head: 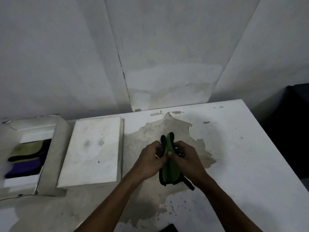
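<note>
One pair of green knitted socks with black toes and cuffs (170, 171) stands on edge just right of the flat white cardboard lid (91, 151), toes pointing away from the person, cuffs resting on the worn patch of the white table (242, 164). The left hand (148, 163) and the right hand (187, 158) close in from either side, fingers curled and thumbs nearly touching as they pinch the socks at mid-length. On the lid's other side, touching it, sits an open white cardboard box (55, 156) holding an olive sock with black trim (26, 148) and a purple sock (23, 169). Judging from this, the step in hand is matching and squaring the two socks before folding. The next move likely calls for keeping the edges aligned, doubling the pair over, then carrying it leftward across the lid into the box beside the others.
</note>
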The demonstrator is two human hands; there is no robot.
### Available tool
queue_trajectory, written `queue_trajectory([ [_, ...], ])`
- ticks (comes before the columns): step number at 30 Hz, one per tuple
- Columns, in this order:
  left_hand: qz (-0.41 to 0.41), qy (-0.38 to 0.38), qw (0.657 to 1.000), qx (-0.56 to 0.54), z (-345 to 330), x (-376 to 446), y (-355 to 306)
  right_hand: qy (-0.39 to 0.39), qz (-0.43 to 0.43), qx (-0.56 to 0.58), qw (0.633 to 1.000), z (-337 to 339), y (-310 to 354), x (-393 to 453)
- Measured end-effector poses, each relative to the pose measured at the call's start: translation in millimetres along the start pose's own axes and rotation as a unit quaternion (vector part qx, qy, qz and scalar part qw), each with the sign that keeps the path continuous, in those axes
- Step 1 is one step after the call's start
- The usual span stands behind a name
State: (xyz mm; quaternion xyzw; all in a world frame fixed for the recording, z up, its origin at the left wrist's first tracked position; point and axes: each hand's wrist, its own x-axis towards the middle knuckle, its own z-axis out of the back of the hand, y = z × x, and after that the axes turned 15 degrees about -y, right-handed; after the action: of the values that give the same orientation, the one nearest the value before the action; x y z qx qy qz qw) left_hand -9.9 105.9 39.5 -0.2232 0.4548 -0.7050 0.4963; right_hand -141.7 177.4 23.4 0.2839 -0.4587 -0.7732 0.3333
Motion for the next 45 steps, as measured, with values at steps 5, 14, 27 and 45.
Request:
queue_trajectory([
  [5, -0.035, -0.013, 0.999, -0.013, 11.3, -6.1, -6.8, -0.006, 0.010, 0.010, 1.000, -5.5, 6.8, -6.4],
  [14, -0.035, -0.001, 0.999, -0.025, 19.5, -12.2, -10.0, 0.027, 0.003, 0.083, 0.996, -9.5, 19.9, -19.9],
  [27, 0.096, -0.078, 0.945, -0.303, 50.0, -11.5, -26.8, 0.094, -0.029, 0.239, 0.966, 16.5, 30.6, -9.9],
  [45, 0.239, 0.001, 0.918, -0.317, 91.1, -12.3, 6.2, 0.123, -0.101, 0.228, 0.961, 5.9, 46.2, -15.6],
])
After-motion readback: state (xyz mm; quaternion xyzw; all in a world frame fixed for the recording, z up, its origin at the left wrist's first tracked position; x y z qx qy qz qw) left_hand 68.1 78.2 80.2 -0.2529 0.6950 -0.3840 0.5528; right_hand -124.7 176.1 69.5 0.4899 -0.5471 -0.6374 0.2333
